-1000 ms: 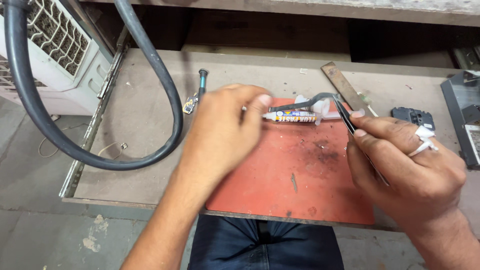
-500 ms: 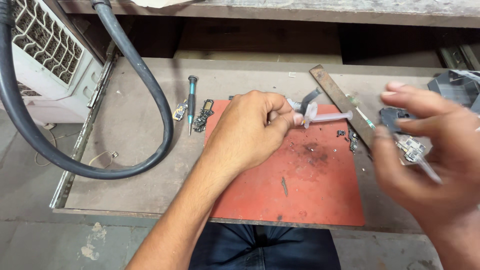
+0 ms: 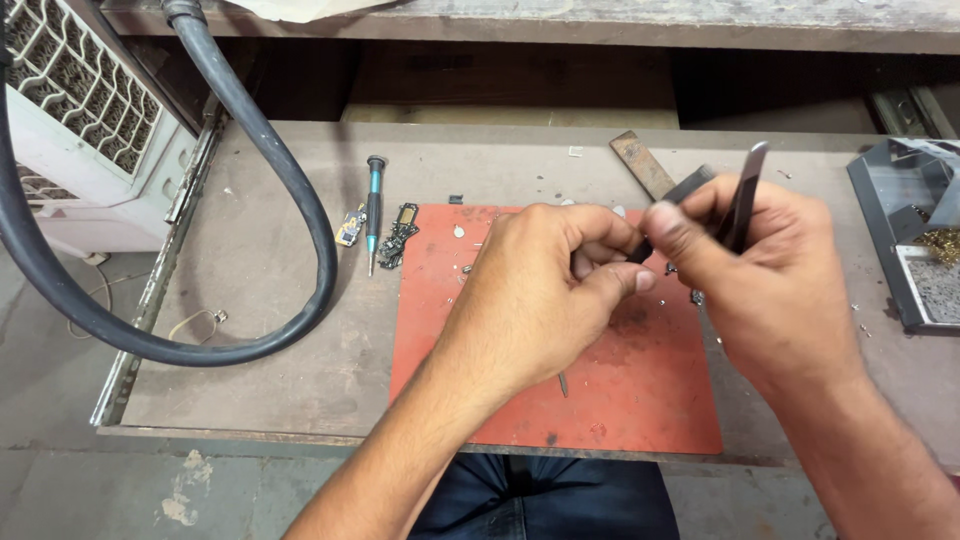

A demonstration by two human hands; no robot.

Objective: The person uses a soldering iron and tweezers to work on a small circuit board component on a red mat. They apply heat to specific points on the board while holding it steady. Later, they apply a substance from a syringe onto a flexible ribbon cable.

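Both hands meet above the red rectangular rubber mat point(image 3: 600, 400): left hand point(image 3: 540, 290) pinching something hidden, right hand point(image 3: 770, 270) gripping slim black metal tweezers point(image 3: 745, 195) pointing toward one o'clock. A teal-handled screwdriver point(image 3: 374, 205) lies at ten o'clock.

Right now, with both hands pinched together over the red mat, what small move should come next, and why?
Probably lower both hands toward the red rubber mat. The left hand pinches a small part, mostly hidden by the fingers, against the right hand, which holds dark metal tweezers pointing up. If dropped, the part would likely land on the mat rather than the brown wooden bench.
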